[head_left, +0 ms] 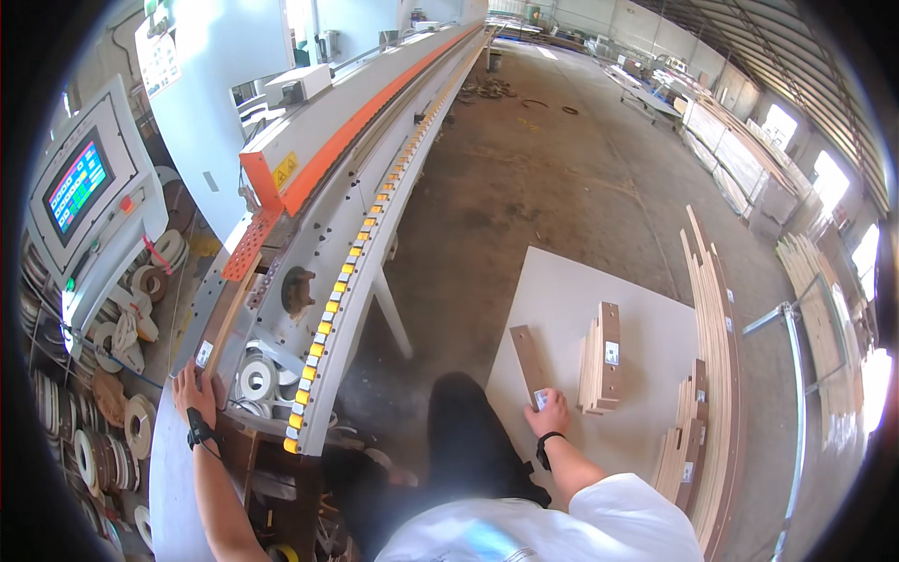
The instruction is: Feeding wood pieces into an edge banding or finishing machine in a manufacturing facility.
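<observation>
At the near end of a long machine, my left hand (pixel 192 398) grips the end of a narrow wooden board (pixel 225 323). A small white label lies on the board just ahead of my fingers. The board's far end runs under a perforated orange guard (pixel 251 245). Down on my right, my right hand (pixel 551 414) is closed on the near end of a brown wooden strip (pixel 527 358), with a label beside the fingers. This strip rests on a pale flat panel (pixel 552 281). Next to it on the panel stands a stack of notched wooden strips (pixel 599 361).
A roller rail (pixel 342 286) with yellow rollers edges the machine. To the left are a control screen (pixel 77 187) and many edging rolls (pixel 94 459). Long boards (pixel 712 375), shorter labelled pieces (pixel 688 440) and a metal frame (pixel 796 412) stand at right.
</observation>
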Demonstrator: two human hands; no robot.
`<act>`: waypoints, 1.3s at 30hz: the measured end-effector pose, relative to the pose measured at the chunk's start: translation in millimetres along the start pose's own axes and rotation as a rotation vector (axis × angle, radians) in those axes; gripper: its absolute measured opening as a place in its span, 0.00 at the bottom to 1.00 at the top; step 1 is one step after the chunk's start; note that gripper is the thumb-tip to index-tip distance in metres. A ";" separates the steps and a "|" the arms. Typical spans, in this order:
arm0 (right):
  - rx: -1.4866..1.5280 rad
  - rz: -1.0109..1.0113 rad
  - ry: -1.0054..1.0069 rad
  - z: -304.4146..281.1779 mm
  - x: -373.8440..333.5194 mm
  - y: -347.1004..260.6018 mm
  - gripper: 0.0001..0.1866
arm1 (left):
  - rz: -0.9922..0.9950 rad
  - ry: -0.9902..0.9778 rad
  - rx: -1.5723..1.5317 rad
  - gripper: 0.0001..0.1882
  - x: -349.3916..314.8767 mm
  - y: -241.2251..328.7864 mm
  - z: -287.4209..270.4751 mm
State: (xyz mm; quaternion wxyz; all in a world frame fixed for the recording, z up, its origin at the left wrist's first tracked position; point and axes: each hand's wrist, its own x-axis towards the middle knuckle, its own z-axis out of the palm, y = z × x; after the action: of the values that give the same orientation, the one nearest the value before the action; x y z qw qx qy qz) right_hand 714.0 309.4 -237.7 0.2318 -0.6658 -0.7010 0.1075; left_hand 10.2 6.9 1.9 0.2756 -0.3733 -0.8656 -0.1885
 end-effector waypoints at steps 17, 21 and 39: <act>-0.016 -0.020 -0.007 -0.3 0.2 0.0 0.28 | 0.066 0.159 0.143 0.10 11.9 15.0 8.0; -0.009 0.025 -0.037 -7.6 0.0 -10.3 0.28 | 0.006 -0.047 0.048 0.11 6.1 0.8 6.1; -0.011 0.024 -0.030 -6.0 -0.6 -7.9 0.30 | 0.008 0.025 0.068 0.16 5.3 7.8 2.1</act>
State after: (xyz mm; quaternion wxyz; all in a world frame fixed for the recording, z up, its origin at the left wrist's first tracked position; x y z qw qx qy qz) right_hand 709.9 307.1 -228.9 0.2164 -0.6736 -0.6971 0.1162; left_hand 12.3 15.9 4.5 0.2994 -0.3647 -0.8665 -0.1626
